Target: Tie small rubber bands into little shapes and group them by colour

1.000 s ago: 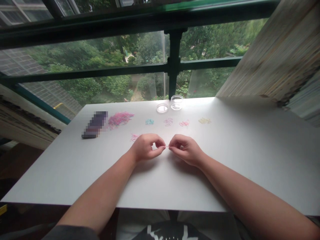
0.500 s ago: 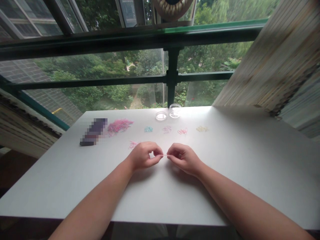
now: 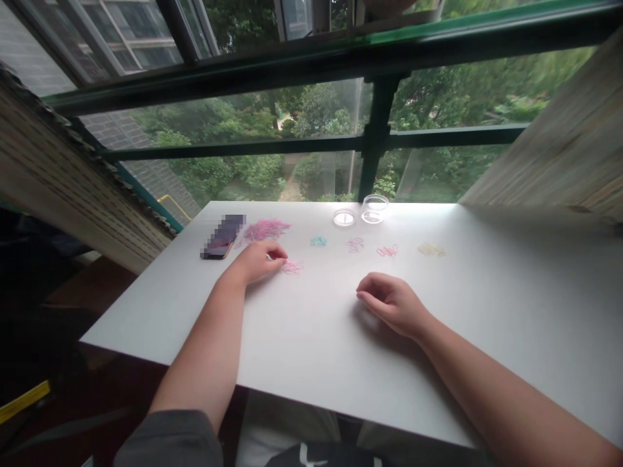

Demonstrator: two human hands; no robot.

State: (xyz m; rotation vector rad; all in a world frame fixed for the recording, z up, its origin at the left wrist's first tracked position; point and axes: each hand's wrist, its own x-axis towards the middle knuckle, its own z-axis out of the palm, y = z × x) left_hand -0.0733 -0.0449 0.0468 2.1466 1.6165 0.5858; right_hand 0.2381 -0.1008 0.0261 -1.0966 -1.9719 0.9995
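Observation:
My left hand point(image 3: 257, 261) is at the near-left edge of a small group of pink rubber bands point(image 3: 293, 266). Its thumb and fingers are pinched together, and whatever may be between the tips is too small to make out. My right hand point(image 3: 389, 301) rests apart from it on the white table, fingers curled and thumb against the index finger; anything in that pinch is hidden. Beyond the hands lie small groups of blue bands point(image 3: 318, 242), lilac bands point(image 3: 355, 245), pinkish-red bands point(image 3: 387, 250) and pale yellow bands point(image 3: 431, 250).
A larger heap of mixed pink bands point(image 3: 267, 229) lies behind my left hand, beside a phone point(image 3: 224, 236) with a blurred screen. Two clear round plastic pieces, a shallow one point(image 3: 344, 218) and a taller one point(image 3: 375, 209), stand at the table's point(image 3: 302, 337) back edge by the window railing.
My hands have parted; a thin strand was stretched between them before. The left hand has moved left and away from me to the pink bands. The head view has turned left.

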